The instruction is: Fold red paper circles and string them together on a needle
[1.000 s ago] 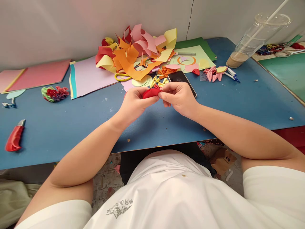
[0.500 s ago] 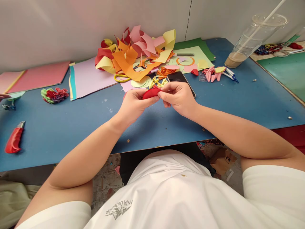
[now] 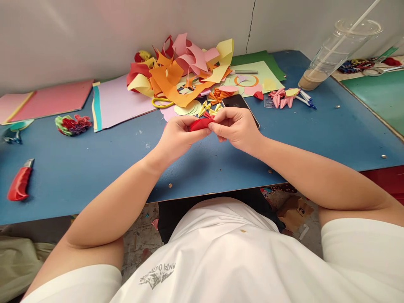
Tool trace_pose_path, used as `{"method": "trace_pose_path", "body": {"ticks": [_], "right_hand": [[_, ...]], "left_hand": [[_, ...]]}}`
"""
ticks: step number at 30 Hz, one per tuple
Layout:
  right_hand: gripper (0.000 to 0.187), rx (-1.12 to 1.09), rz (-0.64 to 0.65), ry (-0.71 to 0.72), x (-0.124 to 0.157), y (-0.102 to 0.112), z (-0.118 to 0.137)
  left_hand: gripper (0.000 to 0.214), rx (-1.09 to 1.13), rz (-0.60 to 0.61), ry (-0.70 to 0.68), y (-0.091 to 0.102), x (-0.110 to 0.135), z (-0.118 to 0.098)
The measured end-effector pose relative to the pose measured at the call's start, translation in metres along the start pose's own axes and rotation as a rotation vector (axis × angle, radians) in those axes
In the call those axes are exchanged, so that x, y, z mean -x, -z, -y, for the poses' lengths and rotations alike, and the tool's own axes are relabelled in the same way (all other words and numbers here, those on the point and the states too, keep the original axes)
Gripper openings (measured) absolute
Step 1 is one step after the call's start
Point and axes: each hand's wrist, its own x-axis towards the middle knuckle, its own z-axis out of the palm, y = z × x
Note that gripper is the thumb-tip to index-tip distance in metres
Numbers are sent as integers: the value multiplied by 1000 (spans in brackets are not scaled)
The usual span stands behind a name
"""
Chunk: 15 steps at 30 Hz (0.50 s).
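My left hand and my right hand meet above the blue table, both pinched on a small folded red paper piece. The fingers of each hand are closed on its ends. Just beyond the hands lie small yellow folded paper pieces and a black phone lying flat.
A heap of cut coloured paper scraps sits by the wall. Paper sheets lie at left, with a ruffled paper flower and a red-handled knife. A plastic cup with a straw and pink folded pieces are at right.
The hands stay together on the red piece, with only slight finger shifts. The view has barely moved.
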Motion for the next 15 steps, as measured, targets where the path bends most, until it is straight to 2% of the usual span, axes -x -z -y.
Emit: {"method": "trace_pose_path", "body": {"ticks": [5, 9, 12, 15], "right_hand": [[32, -27, 11, 55, -1, -1, -4], [38, 11, 26, 58, -1, 0, -1], [42, 48, 0, 38, 0, 0, 2], [45, 49, -22, 18, 1, 0, 3]], "left_hand": [[31, 45, 31, -1, -1, 2, -8], [24, 139, 42, 49, -1, -1, -7], [27, 271, 55, 154, -2, -5, -1], [32, 347, 45, 192, -3, -7, 4]]}}
